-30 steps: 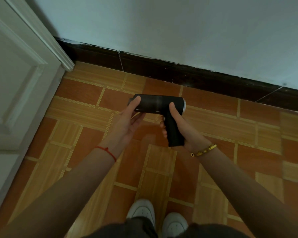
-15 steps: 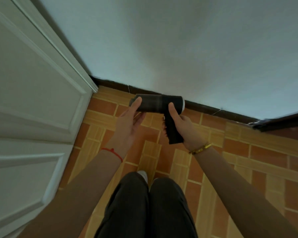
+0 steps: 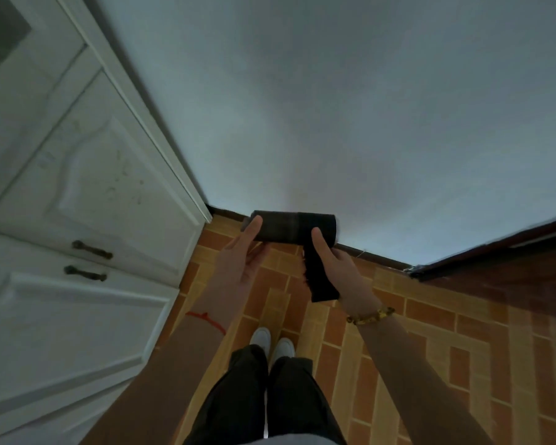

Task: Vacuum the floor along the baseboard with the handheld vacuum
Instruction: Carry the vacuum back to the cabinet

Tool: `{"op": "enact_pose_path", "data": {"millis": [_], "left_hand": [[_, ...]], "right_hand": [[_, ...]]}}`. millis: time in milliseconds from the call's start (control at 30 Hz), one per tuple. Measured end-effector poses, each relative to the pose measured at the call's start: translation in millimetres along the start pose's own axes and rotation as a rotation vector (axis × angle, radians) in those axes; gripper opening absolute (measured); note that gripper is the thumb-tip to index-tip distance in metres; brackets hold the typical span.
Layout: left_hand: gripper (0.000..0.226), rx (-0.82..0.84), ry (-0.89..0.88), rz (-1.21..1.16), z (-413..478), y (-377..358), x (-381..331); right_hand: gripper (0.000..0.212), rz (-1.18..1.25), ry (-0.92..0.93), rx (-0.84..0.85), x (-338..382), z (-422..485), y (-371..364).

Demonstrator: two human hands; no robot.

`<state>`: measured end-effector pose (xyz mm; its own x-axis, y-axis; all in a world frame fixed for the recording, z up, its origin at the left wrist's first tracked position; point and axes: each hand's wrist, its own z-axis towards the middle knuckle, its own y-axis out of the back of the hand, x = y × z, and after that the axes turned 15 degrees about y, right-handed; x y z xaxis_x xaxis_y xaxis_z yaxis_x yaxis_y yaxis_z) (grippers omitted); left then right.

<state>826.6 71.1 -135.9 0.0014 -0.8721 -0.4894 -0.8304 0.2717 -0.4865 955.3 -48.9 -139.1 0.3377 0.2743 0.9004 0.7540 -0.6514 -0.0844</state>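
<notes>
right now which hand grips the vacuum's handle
The right hand, wearing the gold bracelet, grips the handle of the black handheld vacuum; the left hand, with the red string, holds the barrel.

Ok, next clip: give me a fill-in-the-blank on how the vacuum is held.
The right hand grips the handheld vacuum by its ____.
The left hand supports the barrel, and its wrist wears a ____ string.
The gold bracelet sits on the ____ wrist.
Missing: handle; red; right.
</notes>
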Motion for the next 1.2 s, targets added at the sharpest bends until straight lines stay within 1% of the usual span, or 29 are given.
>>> {"op": "enact_pose_path", "data": {"millis": [100,300,433,500,600,733,800,867,900,1000,1100,1200], "left_hand": [[0.016,-0.016,-0.021,-0.032,-37.9,-6.4,-2.5],[0.016,-0.031,-0.057,-0.072,-81.2,0.3,14.3],[0.017,-0.043,-0.084,-0.163,-98.0,11.0,19.2],[0.026,-0.072,-0.091,-0.199,-104.4,16.1,17.3],[0.055,-0.124,-0.113,-0.312,-118.8,25.0,8.7],[0.062,-0.164,-0.152,-0.425,-148.2,42.4,-2.2],[0.056,-0.208,-0.17,-0.469,-163.7,56.5,-3.9],[0.039,-0.213,-0.206,-0.521,-179.8,74.0,-4.6],[0.035,-0.222,-0.232,-0.551,-189.2,82.3,-5.2],[0.045,-0.283,-0.328,-0.615,-212.5,114.5,-4.7],[0.032,-0.292,-0.406,-0.692,-240.0,146.9,-0.5],[0.042,-0.354,-0.448,-0.774,-274.0,184.8,4.5]], "right_hand": [[0.061,-0.017,0.021,0.028,17.0,-25.9,-1.7],[0.055,-0.029,0.038,0.078,22.7,-59.6,-7.5],[0.06,-0.072,0.03,0.136,27.1,-68.5,-18.5],[0.063,-0.103,0.034,0.172,32.1,-70.3,-27.1],[0.061,-0.157,0.057,0.228,40.6,-71.7,-43.2],[0.06,-0.211,0.093,0.324,48.5,-73.5,-73.9],[0.059,-0.243,0.115,0.401,51.8,-77.1,-95.3],[0.059,-0.283,0.138,0.48,52.6,-81.3,-118.2],[0.059,-0.297,0.145,0.521,51.8,-84.2,-130.0],[0.058,-0.304,0.149,0.646,46.2,-97.3,-167.8],[0.055,-0.318,0.123,0.734,38.8,-115.7,-208.6],[0.054,-0.336,0.081,0.828,28.4,-140.3,-251.3]]}}
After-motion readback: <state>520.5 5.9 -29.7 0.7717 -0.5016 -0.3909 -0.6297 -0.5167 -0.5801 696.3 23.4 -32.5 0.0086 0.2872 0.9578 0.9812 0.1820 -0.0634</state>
